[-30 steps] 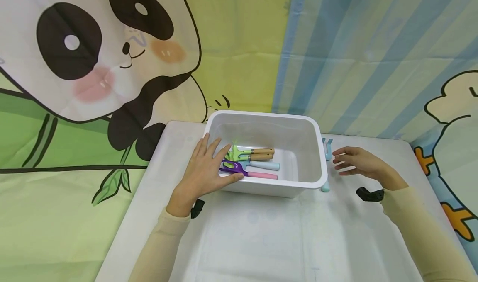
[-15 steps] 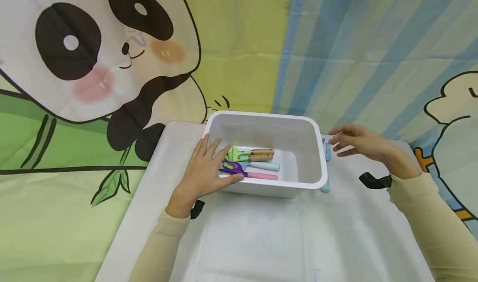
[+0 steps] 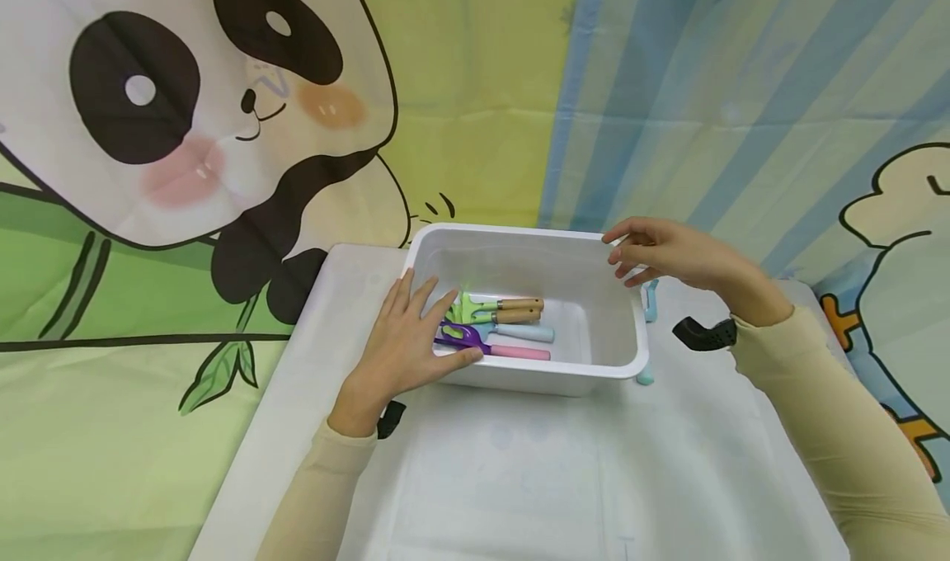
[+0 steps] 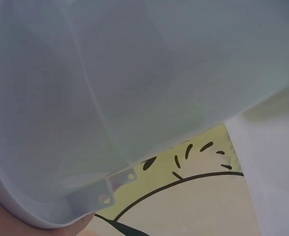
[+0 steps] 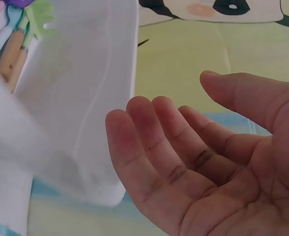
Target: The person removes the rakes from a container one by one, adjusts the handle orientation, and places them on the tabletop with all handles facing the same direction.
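A white plastic bin (image 3: 519, 233) stands on the table, several small garden tools lying inside at its left. Two are green tools with wooden handles (image 3: 519, 304), one shaped like a fork (image 5: 40, 18); beside them lie a light blue handle (image 3: 530, 332) and a purple tool with a pink handle (image 3: 519, 352). My left hand (image 3: 404, 330) rests, fingers spread, over the bin's left front edge. Above the bin's back right corner hovers my right hand (image 3: 668, 252), fingers loosely bent and holding nothing, palm visible in the right wrist view.
A light blue tool (image 3: 650, 301) lies on the white table (image 3: 519, 478) just right of the bin, partly hidden by the bin and right hand. Behind the table hangs a printed cloth (image 3: 482, 91) with a panda. Black camera mounts (image 3: 705, 334) sit at the wrists.
My right hand has risen from beside the light blue tool and moved left, over the bin's back right corner. The left hand stays at the bin's edge.
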Available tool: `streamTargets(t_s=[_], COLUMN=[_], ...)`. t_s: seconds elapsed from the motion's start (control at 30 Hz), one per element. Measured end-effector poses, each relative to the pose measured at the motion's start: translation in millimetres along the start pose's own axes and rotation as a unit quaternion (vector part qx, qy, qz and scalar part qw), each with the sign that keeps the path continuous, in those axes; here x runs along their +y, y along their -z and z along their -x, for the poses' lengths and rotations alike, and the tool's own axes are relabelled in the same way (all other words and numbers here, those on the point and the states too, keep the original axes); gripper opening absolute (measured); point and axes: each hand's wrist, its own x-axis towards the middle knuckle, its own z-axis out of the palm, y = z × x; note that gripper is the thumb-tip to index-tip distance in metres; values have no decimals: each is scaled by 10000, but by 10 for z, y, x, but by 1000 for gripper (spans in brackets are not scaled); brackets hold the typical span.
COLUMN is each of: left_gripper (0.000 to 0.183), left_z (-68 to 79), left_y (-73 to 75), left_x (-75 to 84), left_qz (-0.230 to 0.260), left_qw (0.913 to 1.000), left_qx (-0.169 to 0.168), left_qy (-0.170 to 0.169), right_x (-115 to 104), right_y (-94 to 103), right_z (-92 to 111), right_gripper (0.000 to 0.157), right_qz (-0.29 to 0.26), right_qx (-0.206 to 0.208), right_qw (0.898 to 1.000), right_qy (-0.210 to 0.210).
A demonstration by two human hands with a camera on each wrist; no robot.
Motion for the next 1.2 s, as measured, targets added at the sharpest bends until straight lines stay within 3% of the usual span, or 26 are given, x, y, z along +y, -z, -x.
streamTargets(t_s=[0.23,0.67,0.97,1.2], left_gripper=[102,104,104,102], left_z=[2,1,-6,-13], left_y=[11,6,1,-18], left_x=[5,2,-11,-14], left_qz=[49,-18,-23,-61], left_qw=[10000,9999,10000,10000], left_qx=[-20,-85,-64,36], left_qy=[31,78,61,-5], right_x=[-200,-276,-257,-161], right_y=[-167,-532,-782,-953], right_z=[-305,-744,-995,-1216], right_gripper=[44,36,31,31], right_qz=[235,256,544,458], right_qx=[-299,-1306,-1650,-1761], right_qw=[9993,9911,9848,9833], right_qy=[53,88,75,-75])
